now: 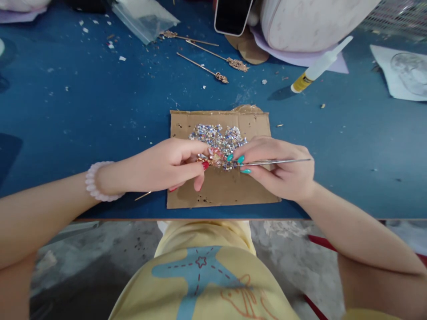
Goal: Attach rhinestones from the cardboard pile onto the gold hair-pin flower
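Between the thumb and fingers of my left hand point(163, 164) is a gold hairpin with a pink flower head point(217, 155). Its thin stick comes out below the wrist at the left. My right hand point(287, 166) pinches slim metal tweezers point(276, 162), whose tips reach the flower head's right side; I cannot make out whether a stone is in them. Just beyond and under the fingers lies a heap of small sparkling rhinestones point(210, 134) in silver and blue. They rest on a flat piece of brown cardboard point(223, 191) at the blue table's front edge.
Several things lie farther back: gold hairpins point(203, 66), a clear plastic bag point(143, 20), and a phone point(232, 15). A glue bottle point(313, 71) with a yellow label stands at the right, near a white rounded case point(310, 22). A printed sheet point(400, 73) lies far right.
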A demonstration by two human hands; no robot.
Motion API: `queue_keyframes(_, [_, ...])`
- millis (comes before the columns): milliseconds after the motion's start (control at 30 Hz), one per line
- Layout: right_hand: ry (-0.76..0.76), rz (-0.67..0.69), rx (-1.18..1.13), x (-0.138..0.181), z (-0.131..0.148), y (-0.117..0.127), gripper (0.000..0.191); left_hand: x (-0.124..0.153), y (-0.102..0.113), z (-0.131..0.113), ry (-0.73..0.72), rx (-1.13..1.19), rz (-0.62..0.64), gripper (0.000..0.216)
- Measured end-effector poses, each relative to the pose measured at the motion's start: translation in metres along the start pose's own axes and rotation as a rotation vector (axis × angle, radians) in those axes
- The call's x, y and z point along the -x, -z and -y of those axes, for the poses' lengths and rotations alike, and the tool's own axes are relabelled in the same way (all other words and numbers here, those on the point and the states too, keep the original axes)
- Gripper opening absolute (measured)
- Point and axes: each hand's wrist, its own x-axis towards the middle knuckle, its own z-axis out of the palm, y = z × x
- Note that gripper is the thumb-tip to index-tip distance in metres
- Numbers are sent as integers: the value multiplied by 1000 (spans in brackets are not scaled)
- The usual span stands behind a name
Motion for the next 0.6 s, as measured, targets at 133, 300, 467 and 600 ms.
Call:
queue_keyframes(133, [21, -5, -12, 0, 1, 1, 9, 1, 0, 1, 6, 17, -2, 14])
queue_keyframes(300, [27, 7, -19, 0, 1, 1, 7, 1, 0, 4, -8, 31, -10, 9])
queue_keyframes(467, [38, -8, -44, 0, 1, 1, 6, 0, -1, 3, 1, 47, -15, 7])
queue_keyframes(600, [45, -25, -67, 0, 0, 1, 6, 0, -1, 2, 3, 42, -27, 7])
